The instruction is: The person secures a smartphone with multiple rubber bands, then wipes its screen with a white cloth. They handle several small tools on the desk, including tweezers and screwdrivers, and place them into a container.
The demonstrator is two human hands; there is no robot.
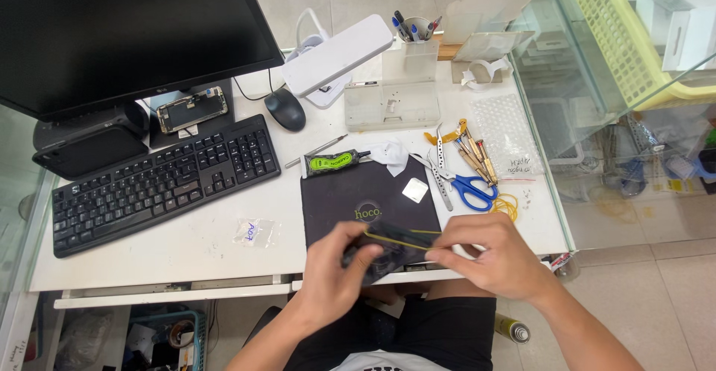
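My left hand (pixel 339 266) grips a dark phone-sized device (pixel 384 252) at the desk's front edge, over a black work mat (pixel 358 188). My right hand (pixel 488 255) holds the device's right end and pinches a yellow rubber band (pixel 399 234) stretched across it. Both hands blur slightly. A small white square part (pixel 415 190) lies on the mat just beyond the hands.
On the white desk (pixel 186 240): black keyboard (pixel 160 181), monitor (pixel 127 32), mouse (pixel 286 108), white lamp (pixel 335 54), green-labelled tube (pixel 332 163), blue scissors (pixel 470 188), tweezers and screwdrivers (pixel 470 155), yellow rubber bands (pixel 507 207), small bag (pixel 253 231). A glass case (pixel 619 117) stands right.
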